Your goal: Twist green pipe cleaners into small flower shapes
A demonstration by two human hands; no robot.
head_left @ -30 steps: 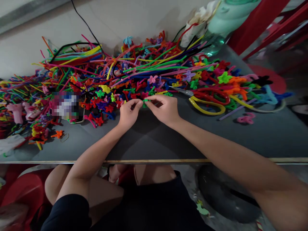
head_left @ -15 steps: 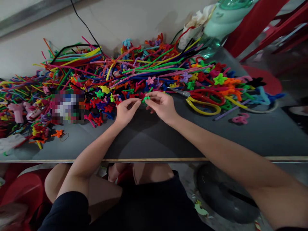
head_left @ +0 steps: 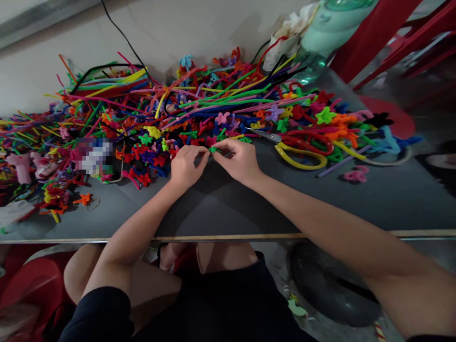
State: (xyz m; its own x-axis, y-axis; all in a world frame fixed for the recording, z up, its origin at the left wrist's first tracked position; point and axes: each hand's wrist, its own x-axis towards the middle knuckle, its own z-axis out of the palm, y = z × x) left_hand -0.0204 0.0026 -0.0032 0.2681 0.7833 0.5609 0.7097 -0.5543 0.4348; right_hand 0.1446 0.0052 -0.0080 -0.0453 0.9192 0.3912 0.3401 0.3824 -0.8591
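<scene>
Between my fingertips, just above the dark tabletop (head_left: 228, 209), is a small green pipe cleaner piece (head_left: 213, 150), partly covered by the fingers. My right hand (head_left: 238, 159) pinches it between thumb and forefinger. My left hand (head_left: 187, 164) meets it from the other side, thumb and forefinger pressed together at its edge. Behind both hands lies a heap of coloured pipe cleaners (head_left: 221, 102), with many bent into little flowers, such as a pink flower (head_left: 223, 118). Scissors with yellow and red handles (head_left: 302, 156) rest right of my right hand, blades pointing left.
A pink pipe cleaner shape (head_left: 356, 174) lies at the right, an orange flower (head_left: 83, 199) at the left. At the back right stand a white cup (head_left: 278, 50) with crumpled tissue and a pale green bottle (head_left: 326, 35). Red chairs (head_left: 377, 40) are beyond the table's right end.
My hands have drawn slightly closer together around the green piece, and it now shows less between the fingers. The view has shifted slightly; the scissors and heap stay put.
</scene>
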